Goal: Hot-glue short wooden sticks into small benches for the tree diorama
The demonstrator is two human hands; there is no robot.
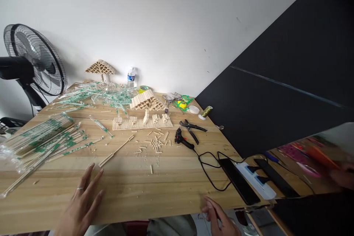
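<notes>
My left hand, a ring on one finger, lies with fingers spread on the wooden table and holds nothing. Just beyond its fingertips is a thin wooden stick with thicker pieces at both ends. My right hand is at the table's front edge, thumb and fingers pressed together; whatever they may hold is hidden. In the middle stands a stick-built model with a slanted roof on a post, its slatted base bearing small stools. Short cut sticks lie scattered before it. A black glue gun rests to their right.
Wrapped chopsticks and torn wrappers cover the left side. Pliers, a thread spool and a cable lie right, near a power strip. A bottle, second roofed model and fan stand behind.
</notes>
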